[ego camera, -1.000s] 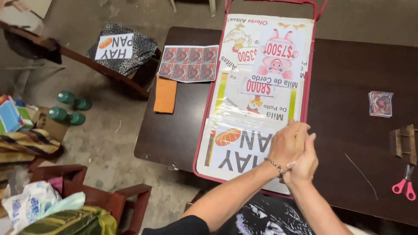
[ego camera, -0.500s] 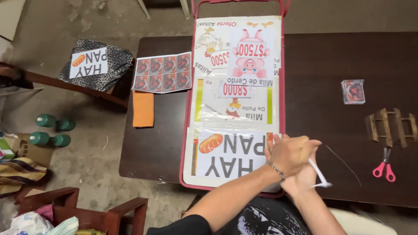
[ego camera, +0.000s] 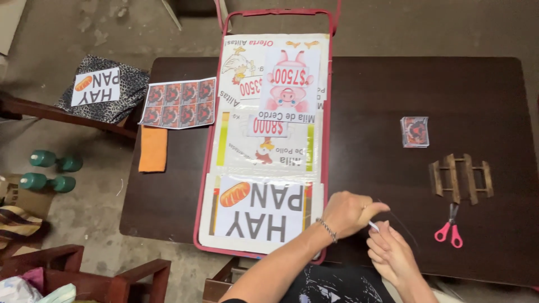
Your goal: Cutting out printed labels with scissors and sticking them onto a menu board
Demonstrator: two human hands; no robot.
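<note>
The dark wooden desk (ego camera: 365, 112) fills most of my view. Across its middle, from far edge to near edge, lies my red-framed sign board (ego camera: 210, 174), covered in printed paper posters: a pink pig at the far end, a chicken in the centre, and a large white sheet with a bread picture (ego camera: 259, 212) at the near end. Just left of the board's far half, at the desk's left edge, sits a sheet of small red picture cards (ego camera: 178, 103). Below it an orange cloth (ego camera: 153, 148) hangs partly over that left edge.

My left hand (ego camera: 351, 213) rests at the board's near right corner, fingers curled and pinched on a small white strip (ego camera: 373, 226); I cannot tell what the strip is. My right hand (ego camera: 393, 255) sits just beside it at the near edge, touching the same strip from below, fingers loosely bent. The two hands are close together, nearly touching. A thin dark line (ego camera: 404, 227) runs over the desk beside them.

Toward the right edge lies a small wooden rack (ego camera: 461, 178), with pink-handled scissors (ego camera: 450, 229) just nearer to me. Beyond the rack, a small stack of cards (ego camera: 415, 132) lies alone.
</note>
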